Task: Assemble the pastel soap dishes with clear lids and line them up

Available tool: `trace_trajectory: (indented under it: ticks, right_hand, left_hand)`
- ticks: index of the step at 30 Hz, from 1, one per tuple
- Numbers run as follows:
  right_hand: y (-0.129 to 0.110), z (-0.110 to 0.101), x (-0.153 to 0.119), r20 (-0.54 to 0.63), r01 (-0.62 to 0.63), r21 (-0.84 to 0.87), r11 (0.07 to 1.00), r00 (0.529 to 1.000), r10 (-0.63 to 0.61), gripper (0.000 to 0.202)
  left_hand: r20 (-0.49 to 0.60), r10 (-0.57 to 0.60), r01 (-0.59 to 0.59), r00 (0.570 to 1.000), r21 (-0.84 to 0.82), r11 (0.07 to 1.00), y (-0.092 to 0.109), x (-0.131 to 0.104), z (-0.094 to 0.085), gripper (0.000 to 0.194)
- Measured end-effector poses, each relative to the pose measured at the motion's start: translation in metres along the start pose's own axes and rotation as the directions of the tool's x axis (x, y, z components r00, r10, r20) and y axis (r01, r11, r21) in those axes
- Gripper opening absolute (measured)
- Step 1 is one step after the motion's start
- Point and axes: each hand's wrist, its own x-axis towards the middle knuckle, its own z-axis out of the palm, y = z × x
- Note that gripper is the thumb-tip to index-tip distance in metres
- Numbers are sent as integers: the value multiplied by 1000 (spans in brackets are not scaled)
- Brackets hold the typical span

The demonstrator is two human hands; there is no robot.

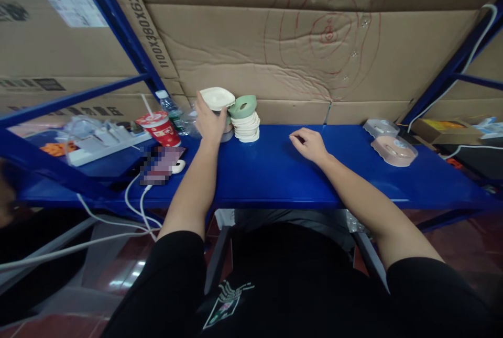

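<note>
My left hand [211,120] is wrapped round a white lid-like piece [217,98] at the top of a stack, left of the table's middle. Darker pieces of that stack show partly behind the fingers. Right beside it stands a second stack of several cream pieces [247,129] with a green piece [244,106] on top. My right hand [308,144] rests over the blue table [271,175], right of the stacks, its fingers curled together with nothing seen in them.
Left of the stacks are a red cup [160,128] with a straw, a plastic bottle [170,109], a phone [162,165], cables and a white power strip [106,144]. Clear-covered pink pieces [394,150] lie at the right. Cardboard [236,39] stands behind.
</note>
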Motion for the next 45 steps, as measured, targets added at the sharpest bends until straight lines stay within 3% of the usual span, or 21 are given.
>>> trace_trajectory:
  ticks: [12, 22, 30, 35, 38, 40, 42, 45]
  right_hand:
    - [8, 6, -2, -20, 54, -4, 999, 998, -54, 28]
    - [10, 8, -2, 10, 60, -15, 998, 998, -60, 28]
    - [8, 5, -2, 51, 16, 7, 1000, 999, -16, 31]
    - [4, 4, -3, 108, -47, 51, 998, 993, 41, 64]
    - [6, 5, -2, 113, -77, 4, 997, 991, 76, 51]
    - [9, 3, 0, 73, -126, -27, 992, 989, 128, 40]
    - [13, 1, 1, 50, -171, -42, 984, 984, 173, 35]
    - [14, -1, 3, 109, -218, -55, 974, 969, 223, 35]
  left_hand:
    - [-18, -1, 4, 1000, 164, 986, -3, 24, 2, 85]
    - [-120, 113, -113, 986, 10, 994, 5, 9, 6, 55]
    - [60, 307, -297, 950, -132, 946, 42, -31, 44, 49]
    - [221, 457, -417, 861, -206, 885, 66, -85, 54, 51]
    - [312, 494, -439, 811, -233, 868, 72, -98, 55, 53]
    - [342, 515, -462, 786, -229, 857, 68, -92, 53, 57]
    - [324, 484, -452, 813, -174, 875, 58, -77, 49, 60]
    - [281, 301, -307, 911, -26, 951, 36, -48, 43, 62]
